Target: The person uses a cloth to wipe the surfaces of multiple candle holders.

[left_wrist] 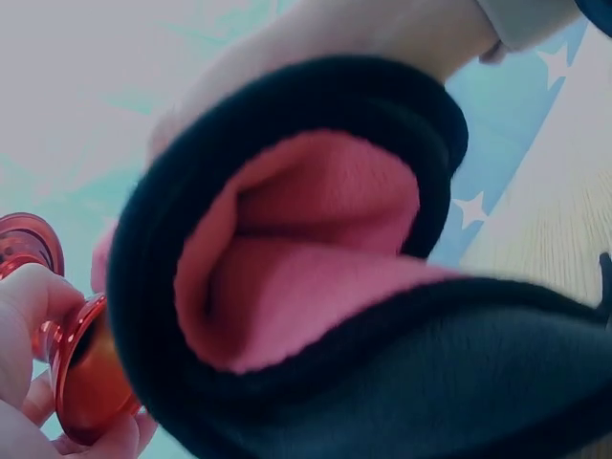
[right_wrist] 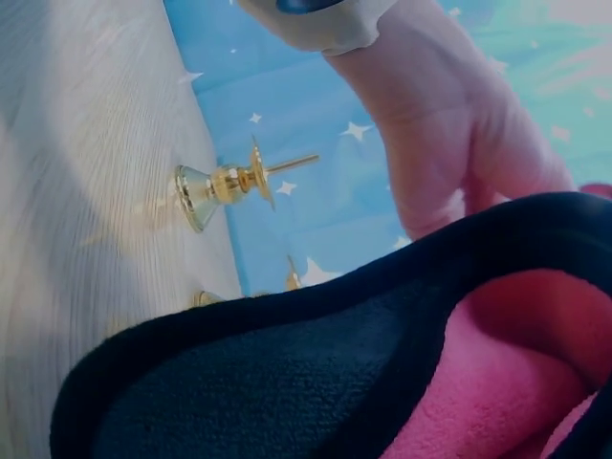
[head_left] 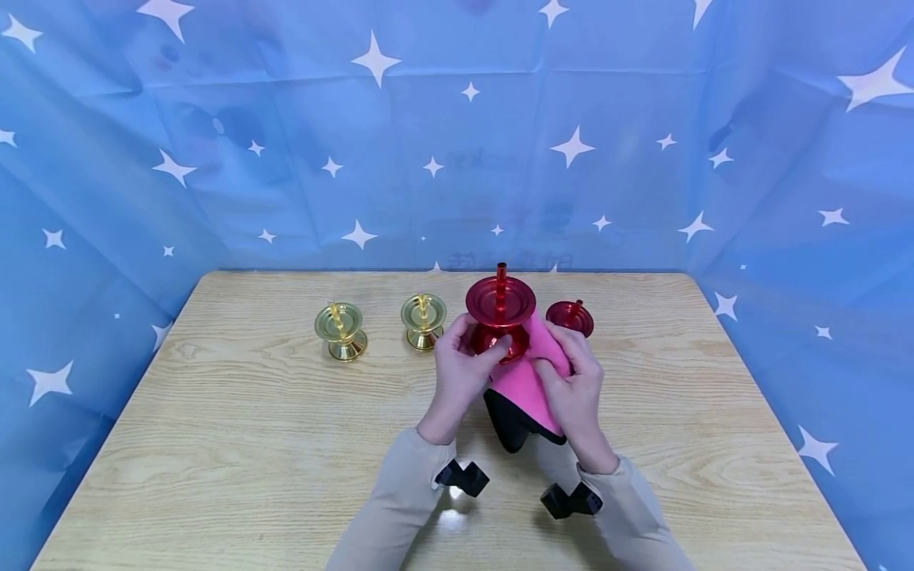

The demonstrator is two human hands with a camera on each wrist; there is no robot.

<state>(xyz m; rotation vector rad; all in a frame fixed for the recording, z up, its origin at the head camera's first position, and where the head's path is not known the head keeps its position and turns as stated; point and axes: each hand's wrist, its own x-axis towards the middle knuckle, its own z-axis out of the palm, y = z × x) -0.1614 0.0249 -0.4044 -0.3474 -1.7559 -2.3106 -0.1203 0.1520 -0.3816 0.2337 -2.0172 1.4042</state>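
My left hand [head_left: 457,369] grips the foot of a shiny red candlestick [head_left: 501,297], held upright above the table with its thin stem pointing up. My right hand [head_left: 574,381] pinches a pink cloth with a wide black edge [head_left: 524,388], bunched against the right side of the candlestick's foot. In the left wrist view the cloth [left_wrist: 325,296] curls into a fold, and the red foot [left_wrist: 96,382] shows beside it. The cloth [right_wrist: 249,382] fills the lower right wrist view. Some fingertips are hidden behind the candlestick and the cloth.
A second red candlestick [head_left: 571,319] stands behind my right hand, partly covered by it. Two gold candlesticks [head_left: 339,321] stand apart on the left rear of the wooden table [head_left: 236,444]. A blue starry curtain [head_left: 428,198] hangs behind and along both sides.
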